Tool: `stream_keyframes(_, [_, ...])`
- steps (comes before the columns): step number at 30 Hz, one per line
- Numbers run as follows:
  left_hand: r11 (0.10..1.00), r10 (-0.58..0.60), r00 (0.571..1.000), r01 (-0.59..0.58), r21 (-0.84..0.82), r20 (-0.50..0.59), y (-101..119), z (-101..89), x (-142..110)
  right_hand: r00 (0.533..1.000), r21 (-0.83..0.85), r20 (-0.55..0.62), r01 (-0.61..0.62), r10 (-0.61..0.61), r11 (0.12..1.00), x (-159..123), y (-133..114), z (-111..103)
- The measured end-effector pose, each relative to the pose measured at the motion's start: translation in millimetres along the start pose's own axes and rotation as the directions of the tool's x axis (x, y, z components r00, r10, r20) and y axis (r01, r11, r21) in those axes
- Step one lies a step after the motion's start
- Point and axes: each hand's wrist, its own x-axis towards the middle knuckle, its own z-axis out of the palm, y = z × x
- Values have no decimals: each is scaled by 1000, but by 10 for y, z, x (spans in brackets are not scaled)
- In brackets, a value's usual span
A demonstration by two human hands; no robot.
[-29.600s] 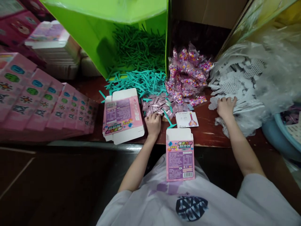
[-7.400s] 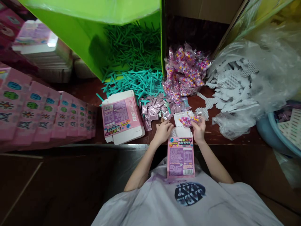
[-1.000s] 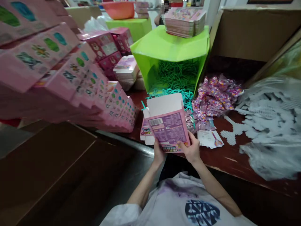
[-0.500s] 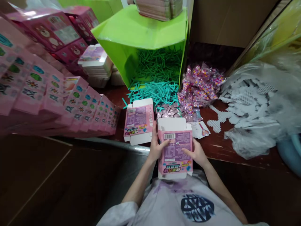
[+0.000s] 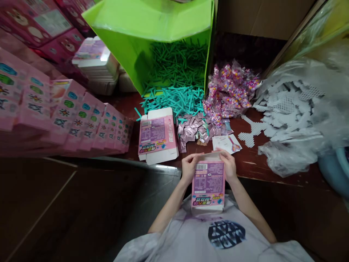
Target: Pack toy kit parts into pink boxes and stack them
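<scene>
Left hand (image 5: 188,169) and right hand (image 5: 229,166) are pinching the box (image 5: 208,183) by its upper corners.
I'm judging it light, easily creased; its side edges are offering safest grip.

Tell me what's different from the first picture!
The left hand moved from the shiny packets, the right hand off the white mesh; both came together and grip a pink box. The green stick beside the card is gone. The flat boxes stayed put.
</scene>
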Motion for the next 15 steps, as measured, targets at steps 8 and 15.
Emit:
stream_keyframes(8, [998, 53, 998, -54, -40, -30, -33, 32, -5, 990, -265, -66, 103, -125, 959, -18, -17, -35])
stream_keyframes(15, [999, -1, 1000, 0, -33, -21, 23, 29, -6, 985, -217, -114, 100, -127, 971, -30, 33, 43])
